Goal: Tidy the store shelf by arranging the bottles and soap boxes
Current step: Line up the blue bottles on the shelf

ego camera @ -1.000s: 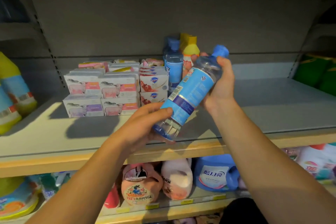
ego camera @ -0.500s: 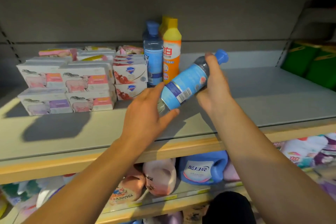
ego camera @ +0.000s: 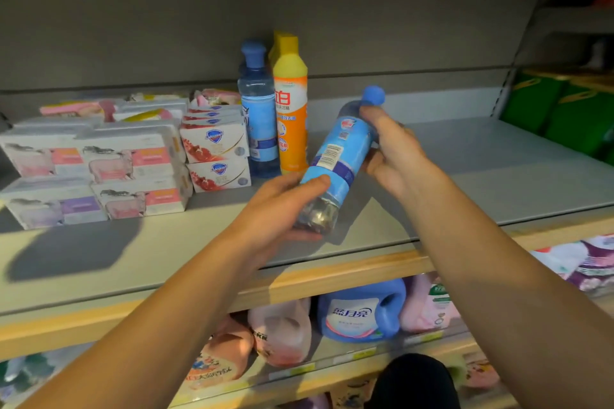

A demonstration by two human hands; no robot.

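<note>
A grey store shelf [ego camera: 465, 176] with a wooden front lip carries the goods. Above its front, the left hand [ego camera: 282, 206] cups the clear base of a tilted blue-labelled bottle [ego camera: 335, 163], thumb on the label, while the right hand [ego camera: 395, 156] pinches its neck under the blue cap. Behind stand a matching blue bottle [ego camera: 259, 123] and an orange detergent bottle [ego camera: 290, 116], beside stacked soap boxes [ego camera: 99, 163]. The bottle looks rigid, liquid-heavy and smooth; gripping base and neck seems safest.

A grey store shelf [ego camera: 465, 176] is carrying stacked soap boxes [ego camera: 99, 169] at left, with a blue bottle [ego camera: 259, 116] and an orange bottle [ego camera: 290, 116] standing upright just beside them.
</note>
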